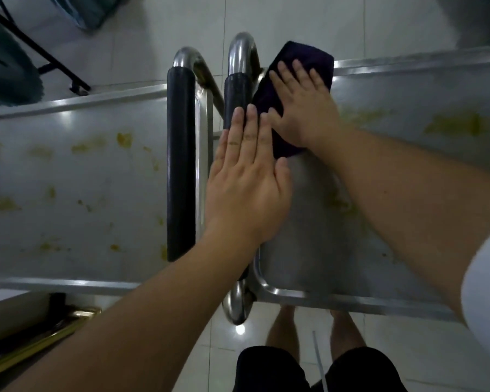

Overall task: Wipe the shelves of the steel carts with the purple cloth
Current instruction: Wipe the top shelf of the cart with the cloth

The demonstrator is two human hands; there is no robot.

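Head view, right hand [303, 108] flat, fingers spread, pressing purple cloth [292, 80] onto far left corner of right steel cart shelf [408, 171], left hand [246, 182] flat and empty over black-sleeved handle [236, 97], yellow stains [453, 125] on both shelves, left cart shelf [82, 179] beside it.

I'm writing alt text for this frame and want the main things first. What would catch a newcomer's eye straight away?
Two bare hands meet at the centre: the right hand presses flat on the purple cloth at the left end of the right steel cart's shelf, and the left hand lies flat beside it. Yellowish smears dot the left cart's shelf. Between the carts stand two black-gripped handles.
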